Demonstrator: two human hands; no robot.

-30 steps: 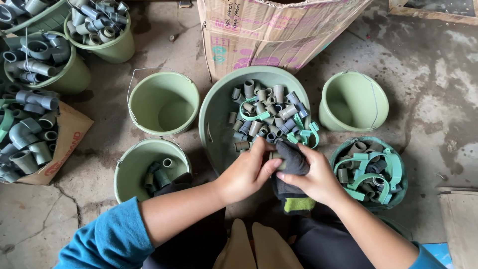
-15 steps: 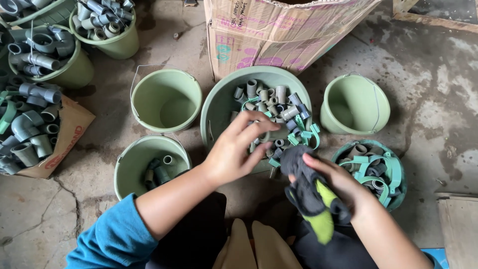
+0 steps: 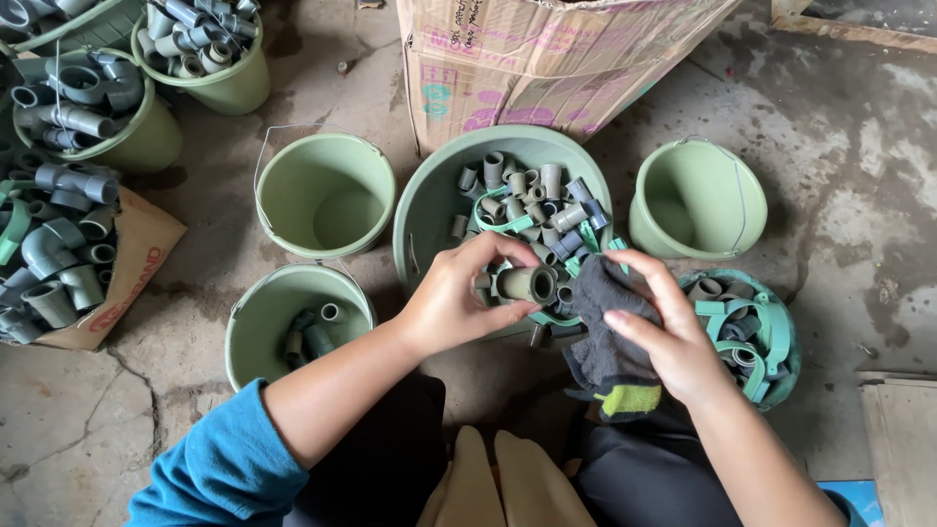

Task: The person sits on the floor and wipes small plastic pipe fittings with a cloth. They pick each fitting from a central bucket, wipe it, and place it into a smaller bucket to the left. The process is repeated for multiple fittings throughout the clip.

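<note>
My left hand point(image 3: 454, 301) grips a short grey pipe coupling point(image 3: 528, 284) with its open end turned toward the right. My right hand point(image 3: 667, 337) holds a dark grey cloth point(image 3: 605, 337) with a yellow-green patch, right beside the coupling. Both hands hover over the near rim of a large green basin point(image 3: 429, 210) holding several grey couplings and green clips.
An empty green bucket point(image 3: 325, 195) and one with a few fittings point(image 3: 293, 327) sit left. Another empty bucket point(image 3: 695, 200) and a bowl of clips point(image 3: 747, 327) sit right. A cardboard box point(image 3: 547, 59) stands behind. Buckets of grey elbows point(image 3: 83, 107) crowd the far left.
My left hand picked a coupling from the basin and drew it back toward me. My right hand lifted the cloth up beside it.
</note>
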